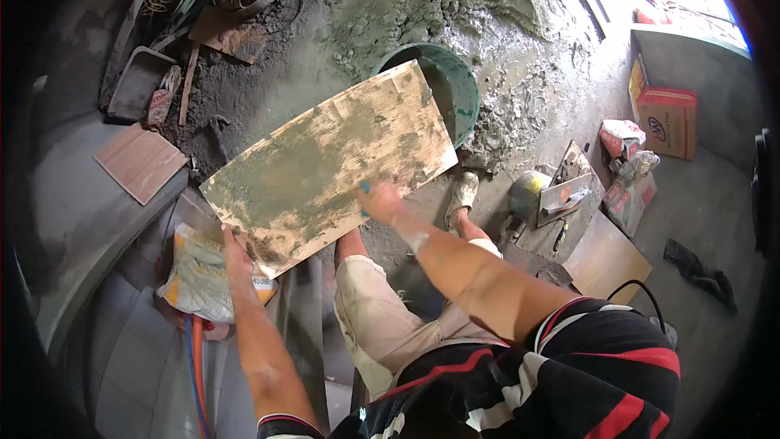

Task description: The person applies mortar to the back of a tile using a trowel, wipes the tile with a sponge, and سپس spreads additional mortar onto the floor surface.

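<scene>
A large rectangular tile (pixel 325 167) is held tilted in front of me, its pale ribbed face smeared with wet grey mortar. My left hand (pixel 238 254) grips its near left edge, fingers partly hidden. Over the tile's near right part is my right hand (pixel 385 202), closed on a small blue-green thing (pixel 365 187) whose kind I cannot make out; the hand is slightly blurred. The tile's far right end overlaps a green tub (pixel 470 97) holding murky liquid; whether they touch is unclear.
Wet mortar (pixel 496 0) spreads across the floor ahead. A yellow-and-white sack (pixel 199 272) and a wood-look tile (pixel 142 161) lie left. At right are an angle grinder (pixel 530 195), a leaning board (pixel 608 256), a cardboard box (pixel 666 122) and a dark cloth (pixel 699 275).
</scene>
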`<action>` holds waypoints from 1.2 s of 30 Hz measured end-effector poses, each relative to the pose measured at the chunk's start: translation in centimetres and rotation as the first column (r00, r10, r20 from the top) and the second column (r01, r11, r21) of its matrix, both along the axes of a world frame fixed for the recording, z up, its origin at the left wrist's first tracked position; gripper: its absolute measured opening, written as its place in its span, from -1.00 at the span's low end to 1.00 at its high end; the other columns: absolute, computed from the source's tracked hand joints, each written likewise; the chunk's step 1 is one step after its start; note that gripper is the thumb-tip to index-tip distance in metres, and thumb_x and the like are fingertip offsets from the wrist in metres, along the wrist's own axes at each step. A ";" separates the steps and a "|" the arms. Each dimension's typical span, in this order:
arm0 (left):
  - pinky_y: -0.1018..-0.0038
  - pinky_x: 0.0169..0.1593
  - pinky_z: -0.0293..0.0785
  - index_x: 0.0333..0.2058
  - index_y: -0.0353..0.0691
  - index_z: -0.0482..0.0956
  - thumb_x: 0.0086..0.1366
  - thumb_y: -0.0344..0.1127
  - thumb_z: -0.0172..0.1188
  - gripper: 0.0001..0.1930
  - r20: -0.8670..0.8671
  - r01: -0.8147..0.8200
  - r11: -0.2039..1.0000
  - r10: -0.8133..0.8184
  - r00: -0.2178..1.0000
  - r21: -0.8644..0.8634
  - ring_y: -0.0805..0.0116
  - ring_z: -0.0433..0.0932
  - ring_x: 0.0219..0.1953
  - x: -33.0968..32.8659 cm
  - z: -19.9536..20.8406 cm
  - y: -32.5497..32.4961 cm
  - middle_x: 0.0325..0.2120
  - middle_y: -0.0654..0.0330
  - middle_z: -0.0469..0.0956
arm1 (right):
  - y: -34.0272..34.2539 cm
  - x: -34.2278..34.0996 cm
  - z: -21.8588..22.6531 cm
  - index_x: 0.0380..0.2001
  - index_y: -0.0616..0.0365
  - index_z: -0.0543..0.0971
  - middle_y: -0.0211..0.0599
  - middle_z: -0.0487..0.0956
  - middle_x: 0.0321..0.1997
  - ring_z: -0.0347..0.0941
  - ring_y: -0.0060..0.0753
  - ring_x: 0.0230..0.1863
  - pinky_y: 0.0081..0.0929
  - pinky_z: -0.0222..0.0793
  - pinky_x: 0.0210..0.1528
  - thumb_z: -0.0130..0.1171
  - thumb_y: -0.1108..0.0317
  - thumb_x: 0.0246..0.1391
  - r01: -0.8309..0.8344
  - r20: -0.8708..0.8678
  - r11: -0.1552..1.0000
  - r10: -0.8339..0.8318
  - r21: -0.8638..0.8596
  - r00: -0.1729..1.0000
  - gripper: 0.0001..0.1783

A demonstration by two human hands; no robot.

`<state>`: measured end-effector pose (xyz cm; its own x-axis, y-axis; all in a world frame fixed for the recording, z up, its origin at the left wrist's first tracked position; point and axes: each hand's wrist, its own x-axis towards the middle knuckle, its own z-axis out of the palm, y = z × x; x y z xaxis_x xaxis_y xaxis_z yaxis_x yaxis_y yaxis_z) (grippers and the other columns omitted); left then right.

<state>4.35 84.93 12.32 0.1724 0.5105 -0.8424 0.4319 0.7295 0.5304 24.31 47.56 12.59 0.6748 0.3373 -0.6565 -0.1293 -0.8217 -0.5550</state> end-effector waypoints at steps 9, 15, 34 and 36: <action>0.32 0.07 0.45 0.05 -0.24 0.53 0.48 0.19 0.04 -0.45 -0.025 0.065 0.998 -0.065 0.998 -0.018 0.30 0.54 -0.06 2.1 2.2 -1.3 -0.07 0.21 0.56 | 16.2 -10.2 7.7 -0.13 0.35 0.58 0.26 0.64 -0.20 0.58 0.30 -0.10 0.05 0.51 -0.02 0.11 0.06 0.22 -0.076 -0.231 0.931 0.167 0.357 0.958 -0.52; 0.34 0.15 0.38 0.07 -0.28 0.52 0.45 0.20 0.09 -0.41 -0.056 0.068 0.996 -0.065 0.996 0.050 0.32 0.50 0.02 -0.5 1.6 0.8 -0.02 0.21 0.55 | 18.2 -13.6 9.4 -0.13 0.35 0.59 0.25 0.64 -0.20 0.59 0.29 -0.10 0.02 0.50 0.02 0.11 0.07 0.22 -0.230 -0.313 0.878 0.378 0.420 0.871 -0.53; 0.34 0.16 0.45 0.18 -0.30 0.43 0.43 0.20 0.13 -0.35 -0.122 0.112 0.993 -0.108 0.987 0.026 0.30 0.55 0.02 1.2 2.9 -0.3 0.02 0.20 0.57 | -0.8 21.9 -3.1 -0.12 0.28 0.58 0.25 0.65 -0.22 0.61 0.26 -0.14 -0.02 0.54 -0.06 0.04 0.01 0.31 0.259 0.354 0.965 -0.226 -0.049 0.908 -0.52; 0.34 0.14 0.47 0.17 -0.29 0.44 0.44 0.19 0.11 -0.36 -0.087 0.084 0.996 -0.082 0.993 0.024 0.29 0.56 -0.01 1.1 4.4 -0.3 -0.01 0.20 0.58 | -3.5 22.3 -3.5 -0.10 0.26 0.59 0.18 0.66 -0.23 0.63 0.16 -0.21 -0.10 0.53 -0.13 0.13 -0.05 0.27 0.525 0.438 0.851 -0.479 0.020 0.760 -0.49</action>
<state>5.44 84.61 16.71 0.1426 0.5204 -0.8419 0.5354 0.6749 0.5078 46.58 44.09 9.12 0.9413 -0.1770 -0.2874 -0.3170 -0.7563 -0.5723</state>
